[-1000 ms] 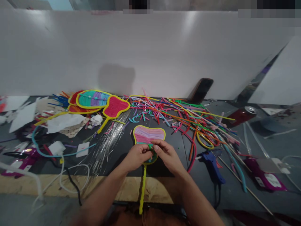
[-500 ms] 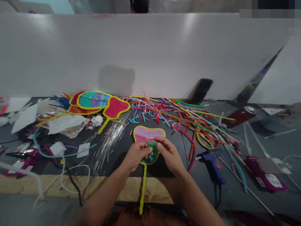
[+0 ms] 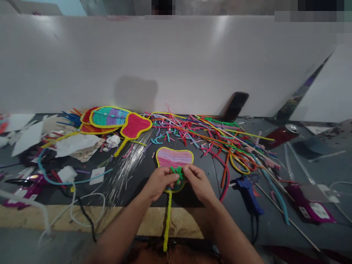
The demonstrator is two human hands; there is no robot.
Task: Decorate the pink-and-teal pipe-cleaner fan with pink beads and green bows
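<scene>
The left hand (image 3: pixel 158 184) and the right hand (image 3: pixel 200 182) are close together in front of the person. The left hand is curled, and its thumb and first finger pinch a green pipe-cleaner piece (image 3: pixel 178 172) with little arms poking out. The right hand is bent, with its thumb and finger tips nearly closed on the other side of the same green piece.

The green piece is right over the bottom part of a pipe-cleaner fan (image 3: pixel 174 157). The fan has a pink and purple top and a yellow edge. Its yellow handle (image 3: pixel 167 220) points back toward the person, across a strip of wood (image 3: pixel 189 223). The hands hide some of the fan.

Behind the fan, a big messy pile of pipe cleaners (image 3: pixel 187 126) is spread on the dark table (image 3: pixel 145 172). To the left are a red fan (image 3: pixel 136 125) and a green and purple fan (image 3: pixel 110 116), one touching the other. Shiny silver strings (image 3: pixel 128 161) lie near the left hand. To the right are a blue glue gun (image 3: pixel 249 194) and a red can (image 3: pixel 282 136). A black phone (image 3: pixel 235 105) leans on the white wall (image 3: pixel 187 55).
</scene>
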